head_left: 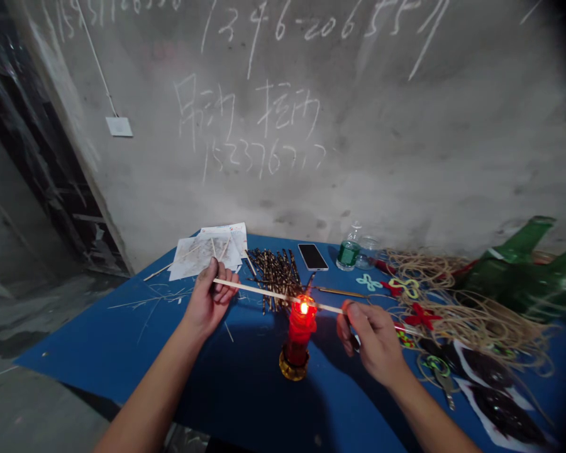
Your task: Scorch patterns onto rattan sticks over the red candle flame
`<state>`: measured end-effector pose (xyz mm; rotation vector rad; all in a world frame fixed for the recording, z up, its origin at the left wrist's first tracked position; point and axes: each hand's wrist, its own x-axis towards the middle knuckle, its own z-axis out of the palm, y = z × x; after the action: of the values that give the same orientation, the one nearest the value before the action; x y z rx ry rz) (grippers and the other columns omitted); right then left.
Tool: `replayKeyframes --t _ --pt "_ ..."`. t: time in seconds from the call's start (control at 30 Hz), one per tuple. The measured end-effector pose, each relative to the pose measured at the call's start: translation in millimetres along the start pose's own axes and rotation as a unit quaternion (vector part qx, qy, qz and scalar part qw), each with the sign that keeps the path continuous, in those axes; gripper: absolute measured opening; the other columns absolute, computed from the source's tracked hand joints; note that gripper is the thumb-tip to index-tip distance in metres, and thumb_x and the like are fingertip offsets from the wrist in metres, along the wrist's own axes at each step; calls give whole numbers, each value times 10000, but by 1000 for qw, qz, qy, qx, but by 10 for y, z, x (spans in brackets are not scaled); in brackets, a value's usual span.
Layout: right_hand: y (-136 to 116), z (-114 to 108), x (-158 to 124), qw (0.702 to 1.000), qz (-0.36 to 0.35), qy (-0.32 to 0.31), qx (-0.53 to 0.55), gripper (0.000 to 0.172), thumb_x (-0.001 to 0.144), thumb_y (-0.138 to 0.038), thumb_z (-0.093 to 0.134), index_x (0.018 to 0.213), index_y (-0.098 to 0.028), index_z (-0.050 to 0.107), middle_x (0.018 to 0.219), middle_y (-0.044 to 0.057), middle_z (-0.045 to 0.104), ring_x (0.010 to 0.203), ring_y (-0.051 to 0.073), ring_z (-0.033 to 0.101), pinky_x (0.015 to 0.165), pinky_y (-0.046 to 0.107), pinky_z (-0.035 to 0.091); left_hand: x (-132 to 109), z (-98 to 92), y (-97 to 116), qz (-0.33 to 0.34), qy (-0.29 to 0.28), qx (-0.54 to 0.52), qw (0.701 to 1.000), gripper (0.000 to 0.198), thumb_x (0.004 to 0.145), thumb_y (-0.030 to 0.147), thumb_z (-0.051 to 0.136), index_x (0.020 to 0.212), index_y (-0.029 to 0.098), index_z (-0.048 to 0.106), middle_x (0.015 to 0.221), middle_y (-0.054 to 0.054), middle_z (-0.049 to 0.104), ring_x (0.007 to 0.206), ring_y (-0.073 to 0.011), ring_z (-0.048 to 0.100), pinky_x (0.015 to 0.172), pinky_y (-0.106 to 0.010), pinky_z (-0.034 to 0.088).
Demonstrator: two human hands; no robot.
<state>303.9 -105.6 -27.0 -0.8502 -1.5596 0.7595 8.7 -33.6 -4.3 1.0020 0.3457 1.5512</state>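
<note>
A thin pale wooden stick (259, 290) stretches between my two hands. My left hand (211, 292) pinches one end between thumb and fingers, and my fingertips look dark with smudges. At the other end, my right hand (370, 330) is closed on the stick; something small and dark shows under its fingers, too hidden to name. The stick's middle passes over a lit red candle (298, 340) on a gold-coloured foot, right at the glowing flame (304, 307). Behind the candle lies a pile of dark, scorched-looking sticks (276, 270).
On the blue table (136, 340) are papers (183, 255) with sticks, a phone (312, 257) and a water bottle (349, 248). Tangled cord (495, 314), green glass bottles (509, 264), a red knotted ornament (422, 316) and dark packets (504, 412) crowd the right. A concrete wall (387, 138) stands behind.
</note>
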Motion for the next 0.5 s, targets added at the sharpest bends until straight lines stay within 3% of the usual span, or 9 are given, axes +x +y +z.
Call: replayKeyframes --t 0.5 --pt "-31 27 48 998 16 66 2 742 1043 -687 520 488 -195 551 407 -1 494 311 95 471 352 213 322 -41 8 6 -31 -29 32 999 623 879 582 801 518 179 491 436 66 344 422 -67 314 528 -227 374"
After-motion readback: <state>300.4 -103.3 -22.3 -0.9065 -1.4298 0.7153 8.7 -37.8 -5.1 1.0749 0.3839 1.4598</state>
